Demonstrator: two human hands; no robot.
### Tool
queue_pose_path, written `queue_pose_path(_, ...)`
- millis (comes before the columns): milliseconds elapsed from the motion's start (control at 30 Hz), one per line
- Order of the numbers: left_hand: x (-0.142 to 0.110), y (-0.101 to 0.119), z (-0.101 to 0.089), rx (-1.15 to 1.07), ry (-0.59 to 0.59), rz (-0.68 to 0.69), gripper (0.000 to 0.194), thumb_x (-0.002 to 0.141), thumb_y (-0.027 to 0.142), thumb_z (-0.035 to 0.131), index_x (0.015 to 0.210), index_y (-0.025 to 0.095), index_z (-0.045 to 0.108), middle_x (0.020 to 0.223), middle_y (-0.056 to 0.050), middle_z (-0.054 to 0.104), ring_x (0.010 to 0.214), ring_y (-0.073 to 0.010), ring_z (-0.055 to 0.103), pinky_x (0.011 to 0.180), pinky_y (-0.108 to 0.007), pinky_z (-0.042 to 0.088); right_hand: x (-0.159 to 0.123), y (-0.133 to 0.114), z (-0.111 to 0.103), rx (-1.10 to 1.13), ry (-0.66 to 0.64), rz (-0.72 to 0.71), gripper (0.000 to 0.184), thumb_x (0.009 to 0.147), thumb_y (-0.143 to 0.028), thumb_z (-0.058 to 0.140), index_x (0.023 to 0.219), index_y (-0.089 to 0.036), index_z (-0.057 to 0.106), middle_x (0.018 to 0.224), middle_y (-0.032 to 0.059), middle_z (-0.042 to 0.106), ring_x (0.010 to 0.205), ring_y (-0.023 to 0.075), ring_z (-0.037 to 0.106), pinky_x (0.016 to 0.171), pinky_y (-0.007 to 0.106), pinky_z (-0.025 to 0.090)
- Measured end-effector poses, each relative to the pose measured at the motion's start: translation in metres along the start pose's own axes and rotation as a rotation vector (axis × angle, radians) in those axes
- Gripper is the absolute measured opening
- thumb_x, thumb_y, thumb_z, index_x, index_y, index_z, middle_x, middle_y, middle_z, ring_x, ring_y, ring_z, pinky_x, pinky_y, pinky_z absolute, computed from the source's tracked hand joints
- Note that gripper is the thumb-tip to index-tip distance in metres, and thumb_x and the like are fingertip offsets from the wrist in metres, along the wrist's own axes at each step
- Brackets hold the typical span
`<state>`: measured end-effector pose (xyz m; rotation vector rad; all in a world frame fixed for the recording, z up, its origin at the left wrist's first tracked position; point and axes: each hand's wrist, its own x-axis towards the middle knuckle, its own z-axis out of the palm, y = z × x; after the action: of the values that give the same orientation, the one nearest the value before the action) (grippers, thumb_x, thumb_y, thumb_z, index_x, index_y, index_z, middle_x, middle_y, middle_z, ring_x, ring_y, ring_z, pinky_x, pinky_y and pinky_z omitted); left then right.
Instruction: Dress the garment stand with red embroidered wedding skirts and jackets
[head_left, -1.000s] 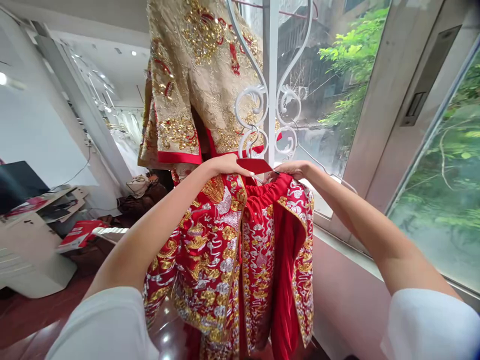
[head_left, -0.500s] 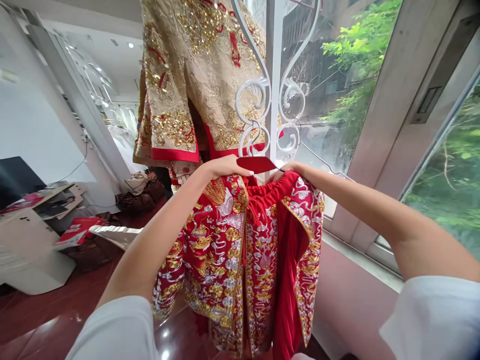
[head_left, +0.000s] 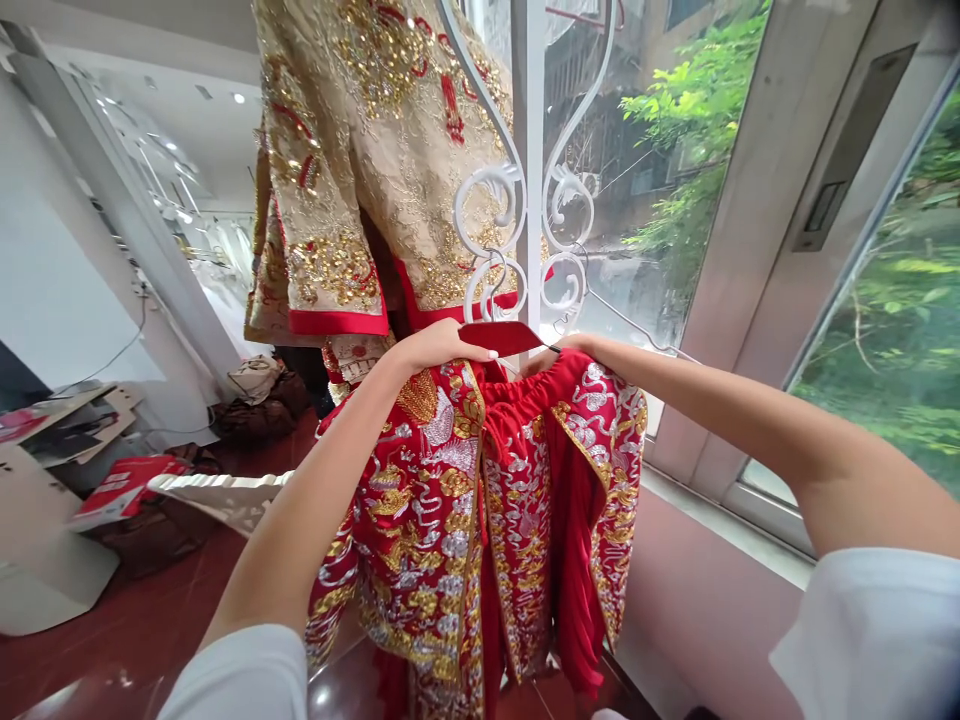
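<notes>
A red skirt (head_left: 480, 510) with gold and silver embroidery hangs from a red hanger (head_left: 501, 337), whose hook sits in a scroll of the white iron stand (head_left: 529, 200). My left hand (head_left: 435, 345) grips the skirt's waistband at the hanger's left end. At the hanger's right end my right hand (head_left: 574, 347) pinches the red gathered waistband. A gold embroidered jacket (head_left: 375, 150) hangs on the same stand just above my hands.
A large window (head_left: 862, 300) with a pink sill runs along the right. On the left stand a white desk (head_left: 45, 520) with papers and red folders, bags on the dark red floor (head_left: 112, 630), and a white decorated panel (head_left: 225, 490).
Both hands stay on the waistband at the hanger. The view has shifted a little, and the skirt hangs slightly more spread on the right.
</notes>
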<state>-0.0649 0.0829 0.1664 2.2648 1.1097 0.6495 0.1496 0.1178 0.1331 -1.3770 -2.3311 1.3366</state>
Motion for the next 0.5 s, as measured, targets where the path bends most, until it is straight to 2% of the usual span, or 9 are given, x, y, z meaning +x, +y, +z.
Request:
queue_pose_path(100, -0.0010, 0.0003, -0.0013, 0.022, 0.013, -0.002, 0.030, 0.058, 0.037, 0.072, 0.075, 0.014, 0.064, 0.071, -0.003, 0.063, 0.064, -0.0142, 0.055, 0.062, -0.027, 0.042, 0.0033, 0.0046, -0.0005, -0.028, -0.024, -0.008, 0.010, 0.065, -0.005, 0.062, 0.075, -0.003, 0.063, 0.048, -0.0052, 0.054, 0.050, 0.0072, 0.046, 0.055, 0.019, 0.039)
queue_pose_path(267, -0.0016, 0.0017, -0.0019, 0.016, 0.012, -0.024, 0.030, 0.057, 0.036, 0.073, 0.075, 0.014, 0.063, 0.072, -0.003, 0.063, 0.064, -0.0145, 0.054, 0.061, -0.027, 0.041, 0.0038, 0.0049, 0.0022, 0.015, -0.006, -0.081, 0.010, 0.068, -0.011, 0.063, 0.075, -0.004, 0.064, 0.055, -0.0040, 0.059, 0.056, 0.0068, 0.048, 0.059, 0.018, 0.040)
queue_pose_path(500, -0.0025, 0.0020, -0.0013, 0.008, 0.025, -0.037, 0.031, 0.056, 0.036, 0.073, 0.074, 0.013, 0.063, 0.071, -0.003, 0.063, 0.065, -0.0148, 0.056, 0.061, -0.027, 0.041, 0.0033, 0.0011, 0.0087, 0.018, -0.068, -0.117, 0.003, 0.062, -0.002, 0.062, 0.064, -0.005, 0.062, 0.047, -0.0044, 0.056, 0.048, 0.0065, 0.045, 0.051, 0.020, 0.036)
